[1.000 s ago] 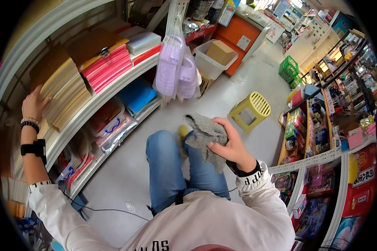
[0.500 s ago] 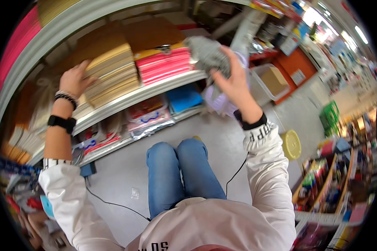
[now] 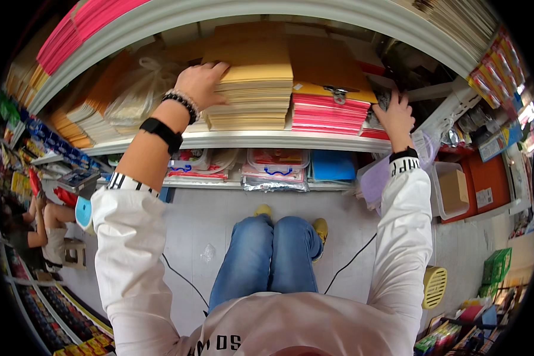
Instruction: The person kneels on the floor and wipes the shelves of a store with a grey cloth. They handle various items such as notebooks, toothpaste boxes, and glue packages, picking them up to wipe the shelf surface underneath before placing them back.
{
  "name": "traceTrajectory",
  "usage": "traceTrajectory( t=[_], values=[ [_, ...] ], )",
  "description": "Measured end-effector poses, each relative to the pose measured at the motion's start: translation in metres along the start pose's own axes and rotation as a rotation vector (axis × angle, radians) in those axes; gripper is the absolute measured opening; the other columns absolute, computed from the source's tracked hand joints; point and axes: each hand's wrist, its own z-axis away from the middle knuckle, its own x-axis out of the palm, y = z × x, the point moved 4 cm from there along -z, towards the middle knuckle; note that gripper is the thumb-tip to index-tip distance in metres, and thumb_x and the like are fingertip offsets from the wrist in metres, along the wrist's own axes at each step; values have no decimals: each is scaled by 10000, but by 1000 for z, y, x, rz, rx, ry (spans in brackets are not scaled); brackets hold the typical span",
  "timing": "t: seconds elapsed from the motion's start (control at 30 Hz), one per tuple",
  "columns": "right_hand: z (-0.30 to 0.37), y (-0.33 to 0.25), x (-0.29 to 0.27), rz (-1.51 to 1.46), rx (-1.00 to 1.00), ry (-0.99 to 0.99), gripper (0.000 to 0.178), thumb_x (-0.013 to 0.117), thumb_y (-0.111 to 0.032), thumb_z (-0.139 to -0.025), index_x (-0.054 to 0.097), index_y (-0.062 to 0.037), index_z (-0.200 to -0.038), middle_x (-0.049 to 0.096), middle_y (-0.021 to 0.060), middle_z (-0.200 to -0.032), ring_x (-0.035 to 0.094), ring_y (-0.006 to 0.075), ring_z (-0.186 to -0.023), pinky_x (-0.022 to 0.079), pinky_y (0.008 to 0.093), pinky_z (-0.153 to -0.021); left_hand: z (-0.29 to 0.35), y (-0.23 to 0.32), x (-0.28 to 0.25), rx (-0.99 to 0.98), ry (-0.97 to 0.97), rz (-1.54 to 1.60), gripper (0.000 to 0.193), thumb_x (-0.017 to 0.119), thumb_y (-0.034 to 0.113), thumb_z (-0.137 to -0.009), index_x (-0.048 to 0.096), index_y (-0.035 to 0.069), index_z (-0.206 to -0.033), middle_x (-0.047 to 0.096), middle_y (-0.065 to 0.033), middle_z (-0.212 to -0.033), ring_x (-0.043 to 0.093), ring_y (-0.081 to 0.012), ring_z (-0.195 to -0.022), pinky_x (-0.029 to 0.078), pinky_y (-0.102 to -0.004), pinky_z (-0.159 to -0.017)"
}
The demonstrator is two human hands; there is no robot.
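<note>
"Head view: what differs from half a second ago?"

"My right hand [image 3: 396, 120] held the grey cloth [image 3: 384, 101] out before the shelf [image 3: 237, 141]; now it has gone in, and both are just right of the pink stack [image 3: 329, 114]. My left hand [image 3: 199, 86] is still at the tan stack [image 3: 249, 104], loosely open, fingers over its top left edge. The shelf, slanted before, runs straight across in front of me."

"What's hard to make out?"

"Most of the cloth. Only a grey scrap shows between my right thumb and fingers, so I can't tell whether I'm gripping it or pressing on it. My right sleeve [image 3: 400, 222] covers part of the purple slippers [image 3: 375, 183]. Whatever is inside the clear plastic bag [image 3: 137, 98], left of my left hand, is blurred. Far left, a seated person [image 3: 53, 243] is partly lost in the view's dark edge."
</note>
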Motion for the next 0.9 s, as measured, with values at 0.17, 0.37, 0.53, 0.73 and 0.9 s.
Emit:
traceTrajectory(
  t=[0.17,0.37,0.53,0.73,0.9],
  values=[
    [23,-5,-33,-36,-176,384,530,618,-303,-719,477,-115,-1194,434,111,-1245,511,308,-946,406,428,-761,-24,-6,-4,33,-91,4,640,749,408,-574,559,75,-1086,627,-141,-899,591,-308,-857,475,-382,-768],
    [74,-76,-48,-933,-319,106,254,589,-130,-788,579,-33,-1023,598,90,-891,575,220,-809,451,316,-714,-25,-11,-13,114,-86,-22,544,707,386,-639,573,55,-1048,633,-163,-804,605,-325,-783,494,-384,-708],
    [102,-137,-16,-1580,-159,-513,196,515,-94,-870,561,22,-1021,622,81,-888,568,116,-798,457,244,-713,-22,-5,-8,207,-45,-76,450,660,345,-671,495,44,-962,591,-168,-630,597,-333,-640,478,-399,-581],
    [116,-179,-12,-1783,61,-888,315,501,-221,-884,511,-9,-1117,597,98,-1001,564,130,-866,433,237,-735,-21,-1,-16,272,20,-175,424,680,316,-640,486,54,-912,583,-114,-574,598,-293,-582,477,-358,-534],
    [125,-201,-17,-2201,230,-1028,582,518,-415,-868,333,-37,-1270,438,184,-1224,459,232,-1098,374,353,-904,-2,19,-24,305,105,-136,393,680,328,-620,494,71,-851,583,-119,-586,593,-282,-541,467,-353,-497]
  ],
)
